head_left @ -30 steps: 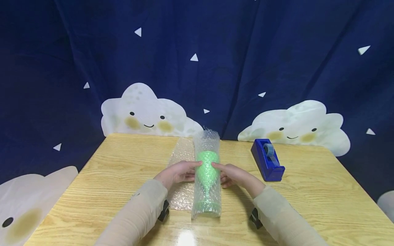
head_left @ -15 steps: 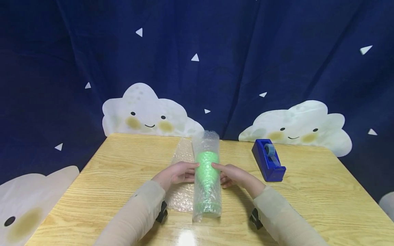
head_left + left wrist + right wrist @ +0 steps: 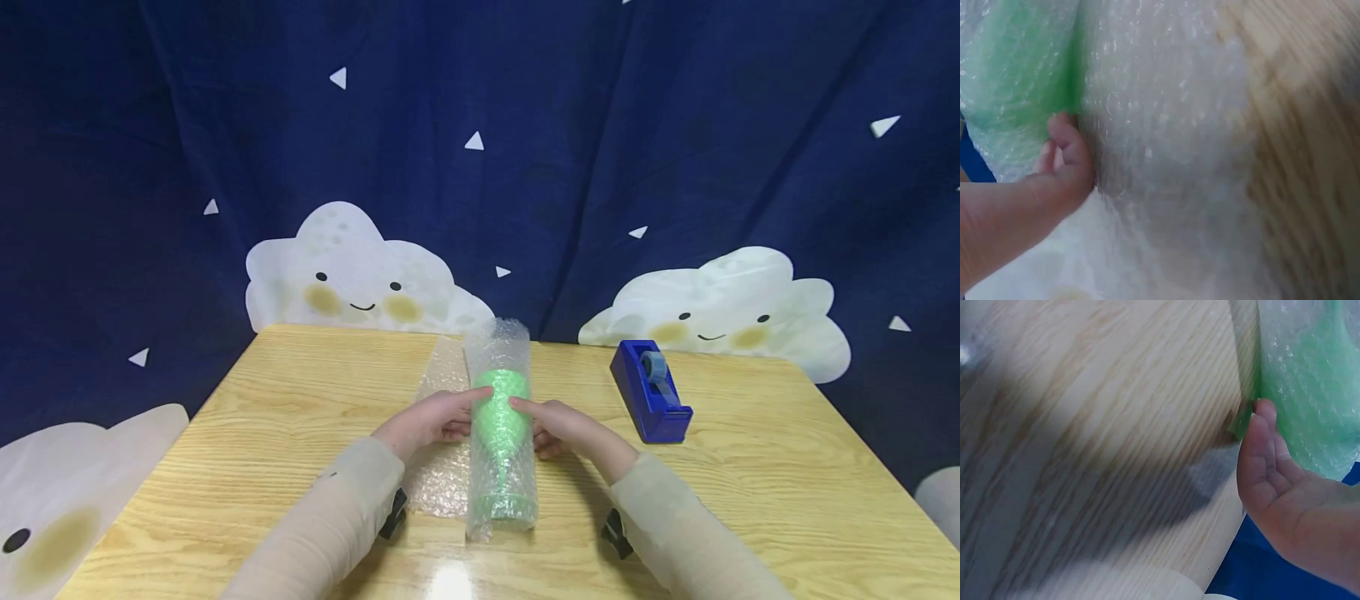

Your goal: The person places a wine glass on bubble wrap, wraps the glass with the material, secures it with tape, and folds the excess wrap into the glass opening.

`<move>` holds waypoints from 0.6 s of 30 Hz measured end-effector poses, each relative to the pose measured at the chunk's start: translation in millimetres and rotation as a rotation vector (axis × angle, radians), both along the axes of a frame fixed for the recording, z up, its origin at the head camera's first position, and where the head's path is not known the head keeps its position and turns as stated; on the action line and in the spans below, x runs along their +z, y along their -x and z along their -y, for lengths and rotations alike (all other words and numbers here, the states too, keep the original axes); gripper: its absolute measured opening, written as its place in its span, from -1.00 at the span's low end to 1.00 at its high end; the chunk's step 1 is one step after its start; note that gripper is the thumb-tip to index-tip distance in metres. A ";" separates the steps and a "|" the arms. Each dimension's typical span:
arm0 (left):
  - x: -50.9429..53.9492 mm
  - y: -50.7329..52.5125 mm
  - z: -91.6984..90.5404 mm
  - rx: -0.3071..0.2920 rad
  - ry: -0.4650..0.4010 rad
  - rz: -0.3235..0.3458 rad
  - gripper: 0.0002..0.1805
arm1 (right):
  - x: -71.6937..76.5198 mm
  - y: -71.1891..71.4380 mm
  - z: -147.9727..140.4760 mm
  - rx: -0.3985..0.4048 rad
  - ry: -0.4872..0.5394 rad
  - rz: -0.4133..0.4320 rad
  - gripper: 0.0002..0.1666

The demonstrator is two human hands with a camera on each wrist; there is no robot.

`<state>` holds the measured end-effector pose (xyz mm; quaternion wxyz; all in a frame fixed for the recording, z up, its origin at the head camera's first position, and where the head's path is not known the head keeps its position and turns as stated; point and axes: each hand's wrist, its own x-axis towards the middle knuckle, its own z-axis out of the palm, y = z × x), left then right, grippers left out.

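Observation:
A green object (image 3: pixel 501 425), narrow in the middle, lies inside a roll of clear bubble wrap (image 3: pixel 498 343) on the table. The left hand (image 3: pixel 437 419) grips the roll's left side, its thumb on top and its other fingers curled low against the side. From the right, the right hand (image 3: pixel 566 427) grips the roll the same way, thumb on top. A flat tail of bubble wrap (image 3: pixel 442 479) spreads out under the left hand. In the left wrist view the left hand (image 3: pixel 1041 187) touches the wrap; in the right wrist view the right hand's (image 3: pixel 1291 487) fingertips meet the roll's edge.
A blue tape dispenser (image 3: pixel 651 396) with a roll of tape stands to the right of the right hand. The wooden table (image 3: pixel 300 392) ends at a dark blue curtain (image 3: pixel 420 108) with white clouds and triangles.
The left thumb has shifted slightly further onto the wrapped roll since the last frame. The roll has turned or moved slightly, and its top end sits a little further left.

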<state>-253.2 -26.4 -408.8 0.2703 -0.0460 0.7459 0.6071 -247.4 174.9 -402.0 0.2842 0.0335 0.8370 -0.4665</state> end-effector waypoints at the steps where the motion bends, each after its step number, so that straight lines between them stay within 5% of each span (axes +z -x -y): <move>1: 0.2 -0.1 -0.7 0.005 0.015 0.005 -0.28 | 0.1 0.0 0.3 0.001 -0.004 -0.002 -0.28; 18: -12.7 0.7 6.5 0.039 -0.186 0.058 -0.47 | -0.5 -0.2 2.0 0.039 0.027 0.007 -0.23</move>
